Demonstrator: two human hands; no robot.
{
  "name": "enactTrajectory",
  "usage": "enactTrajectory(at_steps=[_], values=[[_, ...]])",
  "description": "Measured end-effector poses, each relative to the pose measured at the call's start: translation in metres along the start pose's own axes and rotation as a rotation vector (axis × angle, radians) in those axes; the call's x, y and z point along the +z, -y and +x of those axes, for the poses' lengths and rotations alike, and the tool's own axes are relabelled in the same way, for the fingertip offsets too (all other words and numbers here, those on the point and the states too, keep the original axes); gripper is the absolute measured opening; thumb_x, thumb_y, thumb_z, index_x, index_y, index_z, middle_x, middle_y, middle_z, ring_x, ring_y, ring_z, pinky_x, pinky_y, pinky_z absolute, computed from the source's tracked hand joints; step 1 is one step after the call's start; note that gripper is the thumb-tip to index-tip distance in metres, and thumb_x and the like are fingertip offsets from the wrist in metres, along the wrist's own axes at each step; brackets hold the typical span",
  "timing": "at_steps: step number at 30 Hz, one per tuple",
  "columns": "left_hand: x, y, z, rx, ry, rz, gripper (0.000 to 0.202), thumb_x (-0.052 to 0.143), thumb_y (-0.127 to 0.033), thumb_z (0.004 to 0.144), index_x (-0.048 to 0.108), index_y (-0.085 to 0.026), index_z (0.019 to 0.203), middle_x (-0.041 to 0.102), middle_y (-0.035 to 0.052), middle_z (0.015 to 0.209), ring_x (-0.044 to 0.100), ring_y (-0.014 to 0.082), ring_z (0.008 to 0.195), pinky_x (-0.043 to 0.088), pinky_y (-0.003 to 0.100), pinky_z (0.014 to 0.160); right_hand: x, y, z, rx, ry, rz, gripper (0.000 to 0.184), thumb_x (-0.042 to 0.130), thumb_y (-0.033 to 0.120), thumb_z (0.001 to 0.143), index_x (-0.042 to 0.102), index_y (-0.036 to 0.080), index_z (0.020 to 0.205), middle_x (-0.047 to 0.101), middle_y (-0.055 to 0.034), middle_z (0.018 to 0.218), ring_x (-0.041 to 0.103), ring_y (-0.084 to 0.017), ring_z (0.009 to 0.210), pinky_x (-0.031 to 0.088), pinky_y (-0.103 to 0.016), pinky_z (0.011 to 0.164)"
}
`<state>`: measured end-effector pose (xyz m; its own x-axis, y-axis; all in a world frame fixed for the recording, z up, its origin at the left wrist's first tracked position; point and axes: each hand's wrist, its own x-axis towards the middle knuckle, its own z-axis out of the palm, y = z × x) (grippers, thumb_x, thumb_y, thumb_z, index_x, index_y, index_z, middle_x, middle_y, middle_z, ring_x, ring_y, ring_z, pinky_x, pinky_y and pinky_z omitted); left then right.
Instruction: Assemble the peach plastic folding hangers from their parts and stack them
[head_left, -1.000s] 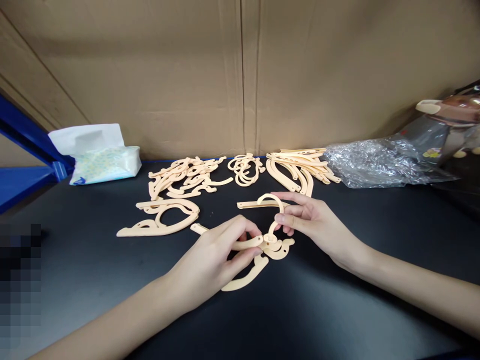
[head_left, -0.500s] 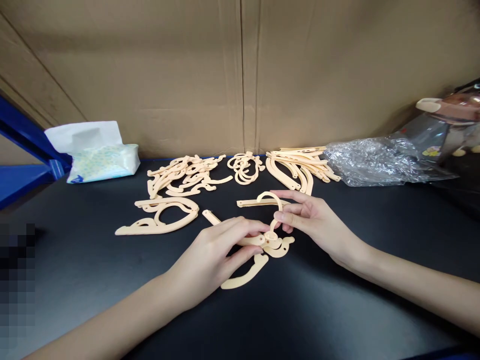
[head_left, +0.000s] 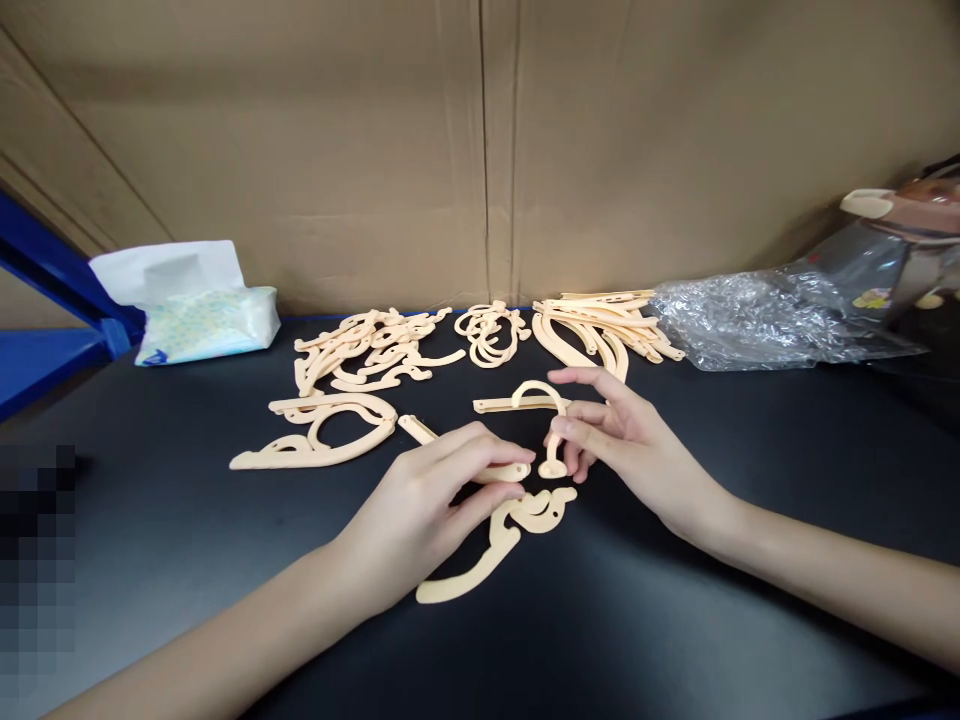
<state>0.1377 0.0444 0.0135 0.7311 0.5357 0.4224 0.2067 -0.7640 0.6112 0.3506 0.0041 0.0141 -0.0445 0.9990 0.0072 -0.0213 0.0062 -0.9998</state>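
My left hand (head_left: 446,490) is closed on a cream plastic hanger arm (head_left: 511,472), gripping it near its holed end between thumb and fingers; its other end shows beyond the knuckles. Between thumb and fingers my right hand (head_left: 626,430) holds a curved hanger hook (head_left: 559,440), its round base pointing down. A small gap separates that base from the arm's end. Just under my left fingertips lies a curved hanger piece (head_left: 472,575), with a smaller scroll-shaped piece (head_left: 551,512) at its upper end. Behind my right hand another straight arm (head_left: 499,405) is partly hidden.
A joined, folded hanger (head_left: 352,455) lies at left. Along the back are piles of curved pieces (head_left: 375,345), hooks (head_left: 491,335) and long arms (head_left: 600,325). A tissue pack (head_left: 210,325) stands back left, crumpled clear plastic (head_left: 765,320) back right, before a cardboard wall (head_left: 337,150).
The hook has come away from the arm's end and shifted slightly right. The curved piece below has slid left and toward me. My left hand has barely moved.
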Motion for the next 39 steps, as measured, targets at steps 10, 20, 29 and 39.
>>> enactTrajectory(at_steps=[10, 20, 29, 39], values=[[-0.0072, 0.0028, -0.0033, -0.005, 0.051, 0.062, 0.018, 0.059, -0.013, 0.092, 0.062, -0.020, 0.109, 0.063, -0.0005, 0.090, 0.061, 0.0087, 0.075, 0.048, 0.018, 0.068, -0.0013, 0.0024, -0.0007, -0.037, 0.109, -0.100, 0.029, 0.054, 0.019, 0.085, 0.068, 0.020, 0.111, 0.065, -0.0009, 0.083, 0.061, -0.012, 0.071, 0.053, -0.024, 0.062], [-0.0081, -0.0006, -0.0009, -0.067, 0.073, 0.020, 0.016, 0.060, -0.013, 0.090, 0.062, -0.021, 0.104, 0.065, -0.0021, 0.086, 0.065, 0.0091, 0.074, 0.051, 0.018, 0.067, -0.0010, 0.0022, -0.0019, -0.063, 0.139, -0.153, 0.015, 0.073, 0.024, 0.077, 0.070, 0.021, 0.092, 0.065, -0.0019, 0.095, 0.062, -0.013, 0.073, 0.054, -0.027, 0.064], [-0.0089, -0.0017, -0.0042, 0.115, 0.133, 0.062, 0.045, 0.050, -0.009, 0.096, 0.047, -0.030, 0.135, 0.064, 0.0012, 0.109, 0.062, 0.0095, 0.087, 0.049, 0.018, 0.074, -0.0015, 0.0008, -0.0027, -0.124, 0.113, -0.148, 0.008, 0.072, 0.027, 0.081, 0.070, 0.021, 0.085, 0.063, -0.0008, 0.087, 0.062, -0.014, 0.076, 0.051, -0.027, 0.067], [-0.0088, -0.0012, -0.0056, 0.132, 0.124, 0.085, 0.029, 0.051, -0.012, 0.096, 0.057, -0.022, 0.123, 0.063, 0.0041, 0.116, 0.063, 0.0106, 0.092, 0.049, 0.018, 0.077, -0.0006, 0.0028, -0.0047, -0.128, 0.132, -0.204, 0.010, 0.070, 0.031, 0.084, 0.070, 0.022, 0.080, 0.060, -0.0004, 0.082, 0.058, -0.014, 0.074, 0.047, -0.028, 0.067]])
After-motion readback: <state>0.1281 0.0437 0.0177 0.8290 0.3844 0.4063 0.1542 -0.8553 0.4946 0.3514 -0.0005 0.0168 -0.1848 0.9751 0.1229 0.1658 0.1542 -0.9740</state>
